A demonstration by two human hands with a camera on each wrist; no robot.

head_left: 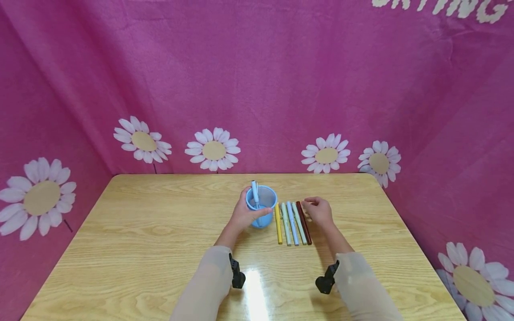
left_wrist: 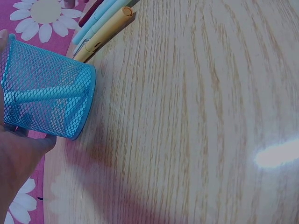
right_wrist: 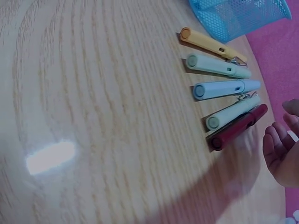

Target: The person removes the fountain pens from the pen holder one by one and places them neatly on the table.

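My left hand [head_left: 243, 215] grips a blue mesh pen cup [head_left: 262, 220], its thumb along the near side. Inside the cup a light blue pen [head_left: 255, 192] leans, its top above the rim. To the right of the cup several pens lie side by side: a yellow pen [head_left: 279, 225], a pale green pen [head_left: 286, 225], a light blue pen [right_wrist: 224, 88], another pale green pen [right_wrist: 233, 113] and a dark red pen [right_wrist: 239, 127]. Beside the dark red pen's far end is my right hand [head_left: 320, 211], fingers loosely bent, holding nothing.
The wooden table [head_left: 152, 249] has its far edge against a pink curtain [head_left: 265, 89] printed with white flowers. A bright light reflection [head_left: 255, 294] shows on the tabletop near me. A black wrist camera [head_left: 238, 274] sits on each sleeve.
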